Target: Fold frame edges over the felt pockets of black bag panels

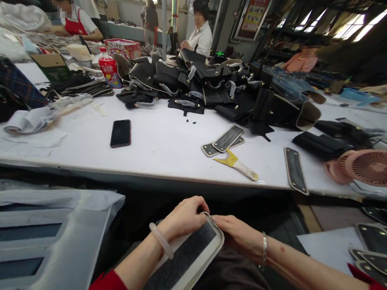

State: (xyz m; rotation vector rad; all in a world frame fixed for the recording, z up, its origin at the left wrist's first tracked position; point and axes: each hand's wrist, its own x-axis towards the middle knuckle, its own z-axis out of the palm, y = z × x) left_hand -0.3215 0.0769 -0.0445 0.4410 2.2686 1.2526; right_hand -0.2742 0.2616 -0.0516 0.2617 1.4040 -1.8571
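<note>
Item: one dark panel (185,261) with a pale border, held over the lap, below the near edge of the white worktop (160,147). Its far end lies between the two hands; the body extends below the left hand (186,216) and its forearm.

Left hand: closed, fingers curled on the panel's far edge. Right hand (238,234): fingertips closed on the far right corner, beside the left.

Containers: green box (53,66), top flaps open, contents too unclear to tell; red-patterned box (124,48) behind the red bottle (109,69), contents likewise unclear.

Orientation: long axis slanting from lower left to upper right, the far end pointing towards the worktop; dark face up.

Also on the worktop: black phone (120,133); heap of black bag pieces (208,81); two overlapping bordered strips (228,138), touching a yellow-and-white tool (237,165); single bordered strip (295,169), near a pink fan (376,167).
</note>
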